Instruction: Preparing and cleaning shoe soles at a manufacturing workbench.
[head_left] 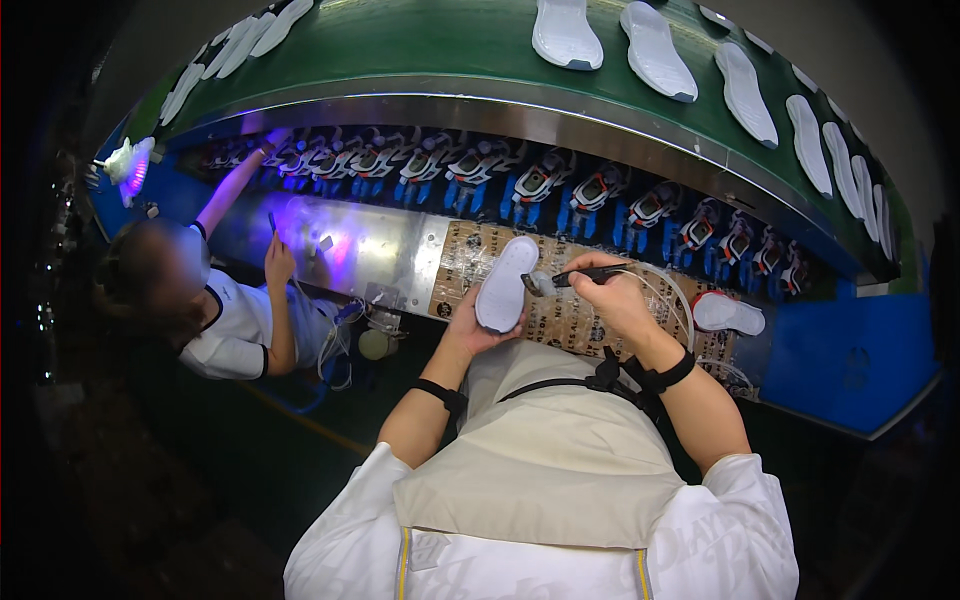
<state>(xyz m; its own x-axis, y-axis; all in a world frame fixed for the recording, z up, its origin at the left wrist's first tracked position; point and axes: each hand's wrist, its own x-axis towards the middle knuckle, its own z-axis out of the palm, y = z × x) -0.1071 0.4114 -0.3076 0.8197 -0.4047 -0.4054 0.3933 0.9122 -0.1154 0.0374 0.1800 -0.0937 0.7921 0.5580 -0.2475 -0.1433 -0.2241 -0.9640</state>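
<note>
My left hand (470,328) holds a white shoe sole (507,287) tilted up, its broad face turned toward me, with the fingers behind it and the thumb at its edge. In my right hand (618,298) is a black-handled brush (590,273), gripped like a pen. A pale tube (680,295) loops away by the right hand. The brush's head (540,284) is just right of the sole; whether it touches the edge I cannot tell. Beneath both hands lies a bench top covered in printed brown tape (465,245).
Another white sole with a red edge (728,313) lies on the bench at right. Beyond, shoe uppers (543,178) on blue holders line a shelf under a green belt (440,50) bearing white soles (658,50). At left, a co-worker (250,320) reaches toward the uppers under purple light.
</note>
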